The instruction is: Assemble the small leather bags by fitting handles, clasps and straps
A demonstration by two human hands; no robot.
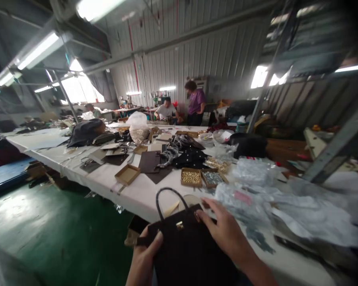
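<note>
A black handbag [191, 250] stands upright close to me at the table's near edge, its curved handle [167, 190] raised and a small gold clasp [179, 225] on its front. My left hand [146, 250] grips the bag's left upper side, thumb on the front, around a short dark strap [143, 240]. At the upper right corner, my right hand [223, 226] has its thumb and fingers closed on the bag near a small gold fitting. The bag's lower part runs out of view.
On the white table [104, 178] lie a cardboard tray of gold studs [191, 177], one of silver studs [212, 177], a bare cardboard tray [127, 174], dark bag panels [149, 161] and plastic bags [244, 198]. A metal post [331, 143] rises at right. Two people [196, 101] are behind.
</note>
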